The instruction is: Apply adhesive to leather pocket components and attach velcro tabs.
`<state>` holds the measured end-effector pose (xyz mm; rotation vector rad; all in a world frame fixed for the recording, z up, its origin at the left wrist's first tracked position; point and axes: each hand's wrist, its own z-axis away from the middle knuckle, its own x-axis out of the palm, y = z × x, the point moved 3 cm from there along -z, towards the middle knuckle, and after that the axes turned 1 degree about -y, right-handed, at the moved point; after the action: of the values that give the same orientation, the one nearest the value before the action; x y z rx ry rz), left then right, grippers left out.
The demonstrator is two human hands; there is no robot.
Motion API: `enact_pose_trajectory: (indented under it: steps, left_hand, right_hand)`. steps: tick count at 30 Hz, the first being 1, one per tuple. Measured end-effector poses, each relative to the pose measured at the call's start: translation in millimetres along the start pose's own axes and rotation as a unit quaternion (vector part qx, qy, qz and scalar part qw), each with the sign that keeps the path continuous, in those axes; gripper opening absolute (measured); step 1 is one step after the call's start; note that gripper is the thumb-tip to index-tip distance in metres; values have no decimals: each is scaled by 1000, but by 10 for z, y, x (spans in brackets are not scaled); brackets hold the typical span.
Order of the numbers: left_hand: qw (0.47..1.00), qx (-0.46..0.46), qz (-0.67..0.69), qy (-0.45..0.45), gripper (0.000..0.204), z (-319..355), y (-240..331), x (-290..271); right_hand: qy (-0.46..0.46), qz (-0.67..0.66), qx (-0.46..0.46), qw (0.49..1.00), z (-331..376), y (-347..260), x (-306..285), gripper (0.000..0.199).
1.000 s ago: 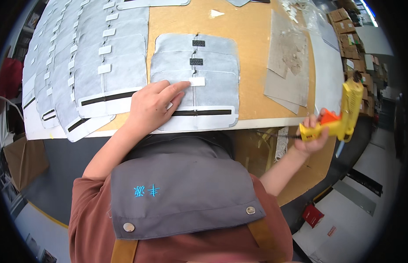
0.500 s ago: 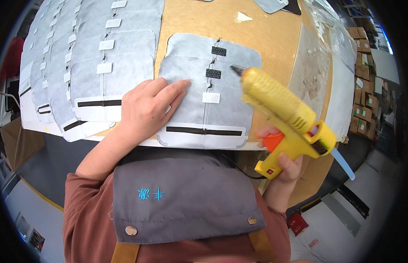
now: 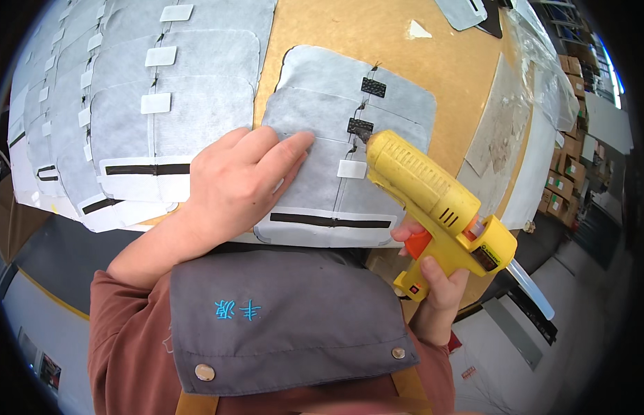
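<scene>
On my head view, the yellow glue gun (image 3: 424,185) is in the right hand (image 3: 443,285), its nozzle (image 3: 361,135) at the lower black patch (image 3: 360,126); I cannot tell whether the tip touches. The right fingers are wrapped around the handle, some beside the orange trigger (image 3: 417,244), thumb on the near side. Whether the trigger is squeezed, I cannot tell.

The left hand (image 3: 240,178) lies on the grey sheets (image 3: 301,190), forefinger out, fingers close together. A pale bit shows between thumb and forefinger; I cannot tell if it is pinched.

Handling, my estimate: the gun is hard plastic, moderately light, somewhat top-heavy over its handle. I would hold it only by the handle and keep off the nozzle, likely hot. The glue stick (image 3: 531,290) jutting from the back looks bendy and could snag.

The sheets overlap on the counter (image 3: 336,28), left of the gun. I judge them thin, light and soft, apt to slide on one another; a flat press near the left edge suits them better than a pinch. The white tab (image 3: 351,169) below the patch looks small, best taken by its edges.
</scene>
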<state>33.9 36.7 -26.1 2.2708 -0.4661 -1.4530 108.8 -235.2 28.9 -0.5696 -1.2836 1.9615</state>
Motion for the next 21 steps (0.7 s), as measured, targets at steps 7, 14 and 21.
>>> enact_pose_trajectory:
  steps: [7,14,21]
  left_hand:
    - [1000,2,-10,-15,34,5,-5,11]
    - [1000,4,-15,-17,34,11,-8,31]
    - [1000,3,-17,-17,33,1,2,31]
  right_hand:
    - [6,-2,8,1000,-29,3,44,57]
    - [2,0,-6,1000,-11,45,-11,56]
    - [9,-12,4,1000,-10,96,-23,56]
